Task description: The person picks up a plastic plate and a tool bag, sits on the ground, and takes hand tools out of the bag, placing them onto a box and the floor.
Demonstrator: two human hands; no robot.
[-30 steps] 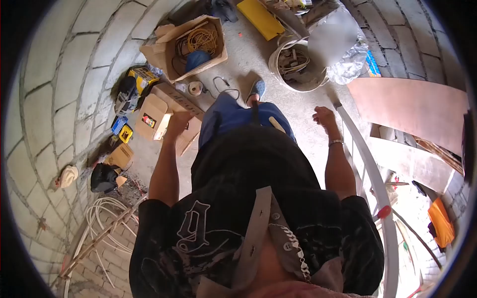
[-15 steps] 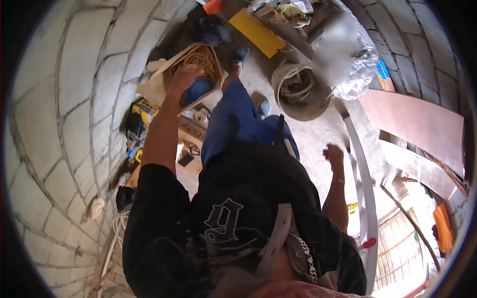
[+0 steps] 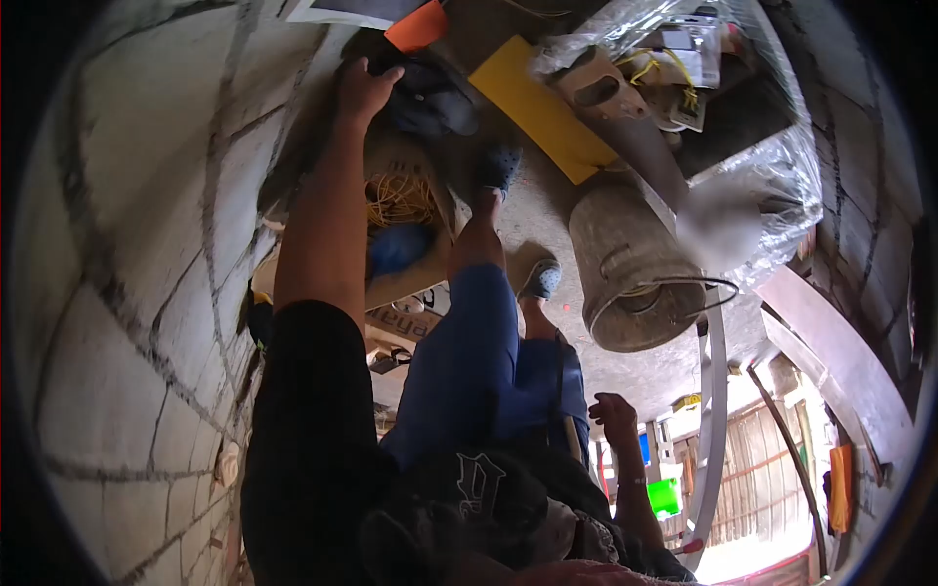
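My left hand (image 3: 366, 90) reaches forward along the block wall with thumb and fingers apart, and I see nothing held in it. Beside it on the floor is a dark, crumpled item (image 3: 435, 103), perhaps a bag or a cap, and an orange piece (image 3: 417, 26) lies just beyond. Below my left forearm stands an open box holding a tangle of yellow cord (image 3: 401, 200) and a blue rounded thing (image 3: 399, 246). My right hand (image 3: 614, 415) hangs at my side, fingers loosely bent, holding nothing that shows.
A dirty bucket (image 3: 635, 283) with a wire handle stands ahead on the right. Beyond it are a yellow board (image 3: 542, 112), a handsaw (image 3: 598, 88) and clear plastic sheeting (image 3: 796, 166). A long pale strip (image 3: 711, 420) runs along my right. The block wall (image 3: 127, 244) is close on my left.
My left hand has moved forward from above the cord box to beside the dark item. The view has shifted forward, and the bucket now appears larger, nearer and seen from its side.
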